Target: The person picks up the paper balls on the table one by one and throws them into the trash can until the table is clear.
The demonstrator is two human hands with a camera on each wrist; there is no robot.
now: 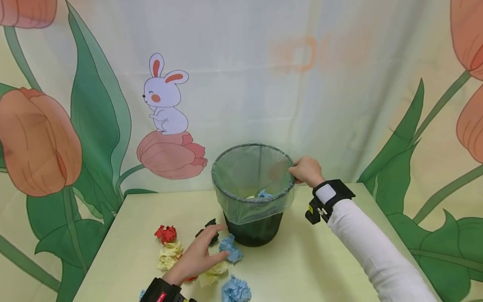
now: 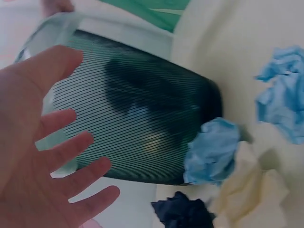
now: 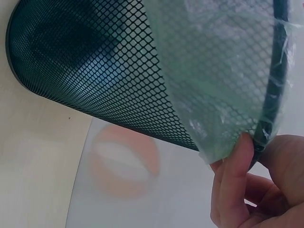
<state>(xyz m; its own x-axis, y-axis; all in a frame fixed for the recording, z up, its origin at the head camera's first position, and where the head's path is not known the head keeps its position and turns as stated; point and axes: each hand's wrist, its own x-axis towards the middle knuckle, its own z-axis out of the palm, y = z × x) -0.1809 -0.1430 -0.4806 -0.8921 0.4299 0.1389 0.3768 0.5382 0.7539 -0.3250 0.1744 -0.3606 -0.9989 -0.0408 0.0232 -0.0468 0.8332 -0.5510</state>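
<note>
Your right hand (image 1: pixel 307 171) grips the lined bin (image 1: pixel 254 230), your left hand (image 1: pixel 198 258) spread empty, a few paper balls (image 1: pixel 264 194) apparently inside, several others (image 1: pixel 236 289) left outside.

- Pale yellow table (image 1: pixel 320 260), its far edge near the backdrop
- White fabric backdrop (image 1: pixel 234 42) on the far side
- Printed white rabbit (image 1: pixel 170 119), left of centre, sitting on a pink tulip (image 1: pixel 170 155)
- Large orange tulip (image 1: pixel 39 142) at far left
- Tall green leaf (image 1: pixel 94 92) right of it
- Faint orange marking (image 1: pixel 311 53), right of centre

Cropped blue paper (image 2: pixel 283 102), partly hidden red paper (image 1: pixel 191 278)
</note>
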